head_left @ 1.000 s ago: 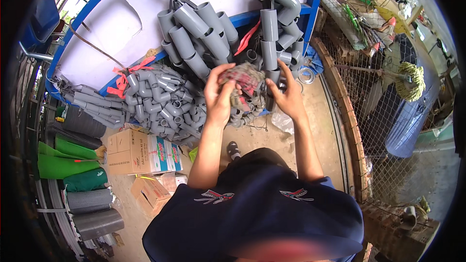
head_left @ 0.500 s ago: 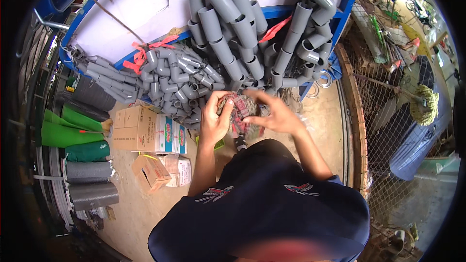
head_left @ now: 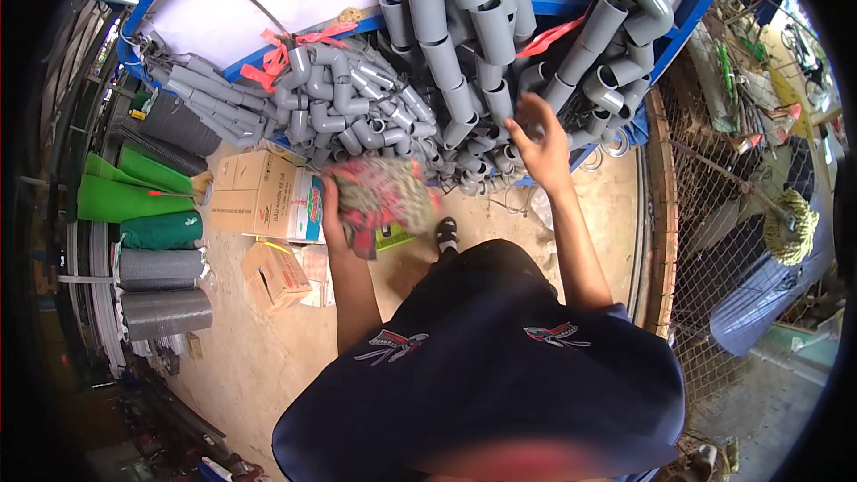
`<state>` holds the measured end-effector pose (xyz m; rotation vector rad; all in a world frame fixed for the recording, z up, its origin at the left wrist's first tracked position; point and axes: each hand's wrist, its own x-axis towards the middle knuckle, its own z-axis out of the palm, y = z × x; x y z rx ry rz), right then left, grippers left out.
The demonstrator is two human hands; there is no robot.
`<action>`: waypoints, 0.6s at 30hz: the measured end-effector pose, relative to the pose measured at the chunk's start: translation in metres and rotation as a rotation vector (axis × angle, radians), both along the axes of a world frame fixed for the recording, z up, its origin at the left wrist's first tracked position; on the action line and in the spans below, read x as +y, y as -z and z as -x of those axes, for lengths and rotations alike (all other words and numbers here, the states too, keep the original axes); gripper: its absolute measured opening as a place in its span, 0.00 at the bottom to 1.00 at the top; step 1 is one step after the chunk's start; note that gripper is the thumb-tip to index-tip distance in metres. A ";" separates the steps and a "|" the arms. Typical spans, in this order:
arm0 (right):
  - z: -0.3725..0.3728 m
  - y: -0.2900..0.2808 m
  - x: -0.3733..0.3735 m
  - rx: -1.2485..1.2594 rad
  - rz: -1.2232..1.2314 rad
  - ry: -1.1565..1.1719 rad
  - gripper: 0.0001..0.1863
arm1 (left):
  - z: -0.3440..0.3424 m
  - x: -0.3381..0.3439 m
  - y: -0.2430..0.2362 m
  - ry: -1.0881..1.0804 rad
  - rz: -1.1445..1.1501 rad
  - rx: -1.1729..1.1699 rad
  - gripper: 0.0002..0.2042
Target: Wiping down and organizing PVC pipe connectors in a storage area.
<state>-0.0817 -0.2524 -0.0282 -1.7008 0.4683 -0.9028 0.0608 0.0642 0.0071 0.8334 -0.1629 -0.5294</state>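
Observation:
A crumpled, patterned cloth (head_left: 386, 195) in red and greenish grey is gripped at its left side by my left hand (head_left: 334, 223). The cloth hangs out to the right, blurred by motion, and hides most of that hand's fingers. My right hand (head_left: 543, 145) is raised with nothing in it, its fingers bent and apart. It is nearest to the hanging grey pipe fittings (head_left: 494, 31); whether a fingertip touches them I cannot tell. Left of these, a dense bunch of small grey elbow fittings (head_left: 344, 94) hangs behind the cloth, tied with pink ribbon (head_left: 278, 58).
A blue-framed white panel (head_left: 241, 0) stands behind the fittings. Cardboard boxes (head_left: 254, 187) and a smaller carton (head_left: 275, 275) sit on the floor at left, beside green and grey rolls (head_left: 167, 314). Wire mesh fencing (head_left: 705, 214) runs along the right.
My right hand has let go of the cloth and moved up and right toward the fittings. My left hand has carried the cloth left, where it now spreads wider.

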 end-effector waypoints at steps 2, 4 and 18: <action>-0.014 -0.005 0.003 0.000 0.231 0.145 0.27 | 0.012 -0.021 -0.026 0.074 0.065 0.008 0.26; -0.024 -0.004 0.006 0.185 0.295 0.076 0.35 | 0.010 -0.026 -0.024 0.028 0.119 0.069 0.21; 0.030 -0.026 0.108 -0.193 -0.061 -0.224 0.29 | 0.064 -0.139 -0.051 0.129 -0.296 -1.279 0.20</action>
